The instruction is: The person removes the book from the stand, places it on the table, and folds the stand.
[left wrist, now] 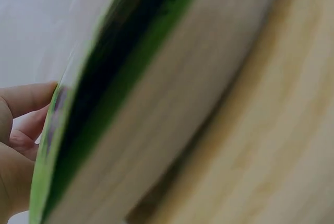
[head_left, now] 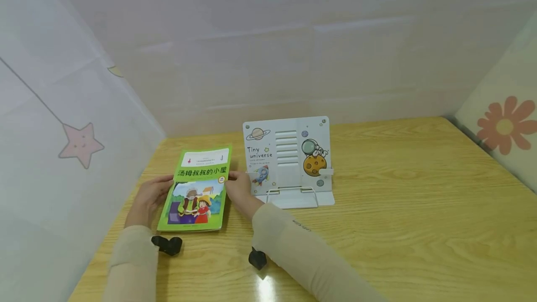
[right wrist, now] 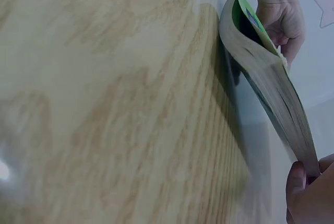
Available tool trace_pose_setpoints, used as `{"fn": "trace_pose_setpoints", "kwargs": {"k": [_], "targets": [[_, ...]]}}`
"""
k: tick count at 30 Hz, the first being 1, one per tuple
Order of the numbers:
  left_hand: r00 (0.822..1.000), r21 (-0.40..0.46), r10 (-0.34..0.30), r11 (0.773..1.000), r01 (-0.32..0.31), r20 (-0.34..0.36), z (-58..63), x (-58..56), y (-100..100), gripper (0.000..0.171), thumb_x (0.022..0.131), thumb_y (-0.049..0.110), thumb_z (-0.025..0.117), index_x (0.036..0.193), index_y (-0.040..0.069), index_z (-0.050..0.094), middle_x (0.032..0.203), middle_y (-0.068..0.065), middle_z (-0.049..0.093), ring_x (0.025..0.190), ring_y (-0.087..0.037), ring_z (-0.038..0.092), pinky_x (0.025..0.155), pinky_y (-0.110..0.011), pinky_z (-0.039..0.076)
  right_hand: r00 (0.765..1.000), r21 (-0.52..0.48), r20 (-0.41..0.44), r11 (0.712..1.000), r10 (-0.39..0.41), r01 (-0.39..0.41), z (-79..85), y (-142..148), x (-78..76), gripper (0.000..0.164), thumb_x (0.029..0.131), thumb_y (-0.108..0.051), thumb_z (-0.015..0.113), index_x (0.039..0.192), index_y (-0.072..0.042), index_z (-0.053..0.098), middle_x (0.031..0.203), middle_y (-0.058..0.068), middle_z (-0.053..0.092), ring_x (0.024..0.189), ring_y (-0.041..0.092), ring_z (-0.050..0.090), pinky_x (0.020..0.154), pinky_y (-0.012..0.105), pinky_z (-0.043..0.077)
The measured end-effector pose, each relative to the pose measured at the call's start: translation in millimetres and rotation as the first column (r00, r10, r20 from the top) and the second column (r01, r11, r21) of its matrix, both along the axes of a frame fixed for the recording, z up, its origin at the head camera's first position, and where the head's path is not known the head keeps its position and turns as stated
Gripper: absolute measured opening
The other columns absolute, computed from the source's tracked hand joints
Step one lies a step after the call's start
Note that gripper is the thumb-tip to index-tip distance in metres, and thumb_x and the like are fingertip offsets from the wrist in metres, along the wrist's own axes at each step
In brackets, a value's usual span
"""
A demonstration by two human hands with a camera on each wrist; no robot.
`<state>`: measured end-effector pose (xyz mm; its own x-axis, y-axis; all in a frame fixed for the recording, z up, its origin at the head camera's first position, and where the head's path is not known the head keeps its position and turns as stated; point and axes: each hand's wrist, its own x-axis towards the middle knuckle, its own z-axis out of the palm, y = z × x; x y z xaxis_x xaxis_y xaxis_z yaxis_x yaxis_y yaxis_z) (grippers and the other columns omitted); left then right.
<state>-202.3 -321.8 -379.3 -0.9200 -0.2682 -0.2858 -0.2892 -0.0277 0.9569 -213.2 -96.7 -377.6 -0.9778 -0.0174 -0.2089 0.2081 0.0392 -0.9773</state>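
Observation:
A green-covered paperback book (head_left: 194, 199) with a cartoon of two figures on its front is between my two hands at the left of the table. Its lower part is clear of the wood in the right wrist view, where the page block (right wrist: 271, 83) bends. My left hand (head_left: 148, 199) holds the book's left edge, fingertips at the cover in the left wrist view. On the opposite edge, my right hand (head_left: 241, 190) pinches the pages and cover between thumb and fingers. Right beside that hand stands a white book stand (head_left: 289, 153) printed with planets and an astronaut.
The stand has a wire leg (head_left: 293, 190) and small page clips (head_left: 326, 171) at its front. Under everything lies a wood-grain table (head_left: 419, 209). Pale printed curtains (head_left: 272, 59) close off the back and sides. Each wrist carries a black camera mount (head_left: 168, 245).

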Motion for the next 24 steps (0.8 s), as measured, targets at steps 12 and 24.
{"fn": "trace_pose_setpoints", "kwargs": {"k": [12,24], "targets": [[0.996,-0.079,0.072,0.995,-0.068,0.048,-12.1,1.4,6,0.045,0.086,0.010,0.053,0.127,-0.002,0.039,0.077,0.006,0.059,0.066,-0.006,0.058,0.062,-0.021,0.048,1.000,0.033,0.012,0.999,0.013,-0.013,-14.4,1,-0.3,0.044,0.066,0.014,0.046,0.107,0.004,0.056,0.099,0.011,0.055,0.093,0.021,0.048,0.074,0.026,0.044],[0.992,-0.174,0.095,0.982,-0.079,0.085,-12.6,2.3,8,0.042,0.088,0.015,0.050,0.127,0.002,0.042,0.115,-0.014,0.050,0.077,-0.008,0.055,0.065,-0.022,0.047,0.999,0.040,0.035,0.999,0.035,-0.036,-21.4,3,-2.1,0.048,0.066,0.013,0.047,0.113,0.005,0.052,0.113,0.015,0.051,0.104,0.024,0.045,0.085,0.032,0.040]]}}
